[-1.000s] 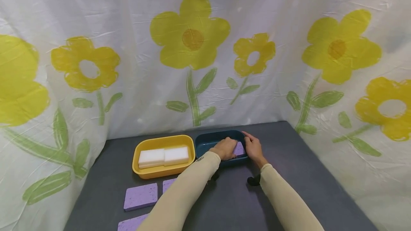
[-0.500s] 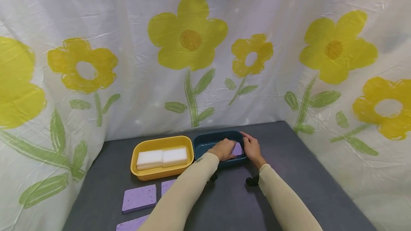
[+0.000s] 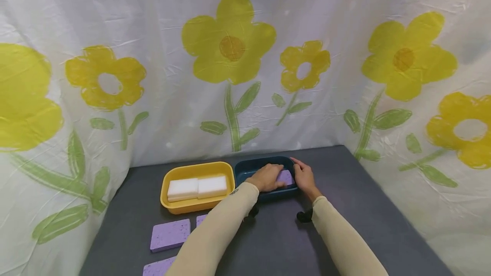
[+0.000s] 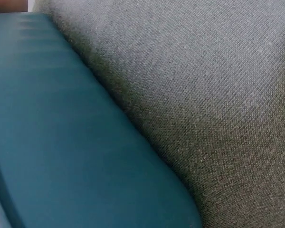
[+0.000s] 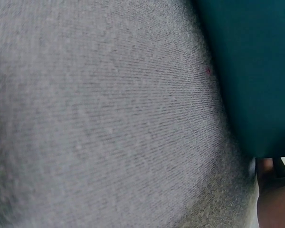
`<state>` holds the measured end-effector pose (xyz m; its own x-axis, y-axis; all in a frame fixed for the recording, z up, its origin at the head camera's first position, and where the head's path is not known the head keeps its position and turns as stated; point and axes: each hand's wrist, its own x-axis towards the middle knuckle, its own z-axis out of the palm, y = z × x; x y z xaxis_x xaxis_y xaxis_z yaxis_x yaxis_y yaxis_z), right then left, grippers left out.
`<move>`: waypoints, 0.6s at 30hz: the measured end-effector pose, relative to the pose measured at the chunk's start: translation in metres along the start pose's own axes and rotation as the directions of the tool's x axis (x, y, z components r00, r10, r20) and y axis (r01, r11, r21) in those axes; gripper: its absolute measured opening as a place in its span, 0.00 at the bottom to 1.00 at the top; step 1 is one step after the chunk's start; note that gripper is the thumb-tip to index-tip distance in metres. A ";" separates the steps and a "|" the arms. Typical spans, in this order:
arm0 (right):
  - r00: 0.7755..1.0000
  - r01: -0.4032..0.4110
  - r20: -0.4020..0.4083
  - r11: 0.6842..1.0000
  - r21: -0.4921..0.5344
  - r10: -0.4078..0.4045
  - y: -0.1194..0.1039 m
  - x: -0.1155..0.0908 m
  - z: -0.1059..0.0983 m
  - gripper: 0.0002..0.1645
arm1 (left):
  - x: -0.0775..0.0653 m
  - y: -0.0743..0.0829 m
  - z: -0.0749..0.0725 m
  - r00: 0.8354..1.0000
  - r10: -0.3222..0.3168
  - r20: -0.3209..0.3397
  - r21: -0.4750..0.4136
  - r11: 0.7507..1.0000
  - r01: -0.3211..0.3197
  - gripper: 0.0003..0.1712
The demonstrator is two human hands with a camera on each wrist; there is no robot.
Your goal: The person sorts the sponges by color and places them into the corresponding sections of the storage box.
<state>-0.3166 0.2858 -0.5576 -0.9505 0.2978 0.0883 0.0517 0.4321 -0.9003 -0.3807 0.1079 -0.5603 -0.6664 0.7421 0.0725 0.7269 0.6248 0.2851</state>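
My left hand (image 3: 267, 177) reaches into the dark blue tray (image 3: 245, 164), its fingers and thumb on either side of the left end of a purple sponge (image 3: 285, 177). That sponge lies at the tray's right end, partly covered by the hand. My right hand (image 3: 304, 177) grips the tray's right end from outside. In the left wrist view the tray's wall (image 4: 76, 123) fills the left side. The right wrist view has the tray's wall (image 5: 256, 76) at upper right, with part of the right hand (image 5: 275, 204) below it.
A yellow tray (image 3: 167, 206) with white sponges (image 3: 212, 185) stands left of the blue one. Purple sponges lie on the dark table at front left: one whole (image 3: 170, 235), another (image 3: 159, 267) and a third (image 3: 200, 219) partly behind the left sleeve. A flowered curtain (image 3: 172, 131) hangs behind.
My left thumb and fingers have spread apart a little and shifted slightly left on the purple sponge, so more of it shows. The right hand stays at the tray's end.
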 end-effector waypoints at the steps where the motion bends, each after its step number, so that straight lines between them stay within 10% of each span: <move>1: 1.000 0.002 -0.005 1.000 -0.009 -0.002 0.000 0.000 0.000 0.27 | 0.003 -0.006 0.008 1.000 0.014 -0.019 0.005 1.000 -0.014 0.45; 8: 1.000 0.003 0.007 1.000 0.020 -0.004 0.001 -0.002 0.000 0.29 | -0.023 0.026 -0.034 1.000 0.011 -0.016 -0.050 0.999 -0.012 0.42; 18: 1.000 -0.005 0.019 1.000 0.020 0.004 0.000 -0.002 -0.001 0.29 | -0.034 0.036 -0.048 1.000 0.013 -0.004 -0.042 0.999 -0.014 0.43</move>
<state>-0.3144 0.2861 -0.5573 -0.9559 0.2837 0.0765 0.0500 0.4137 -0.9090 -0.3400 0.0940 -0.5067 -0.6572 0.7494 0.0803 0.7282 0.6039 0.3239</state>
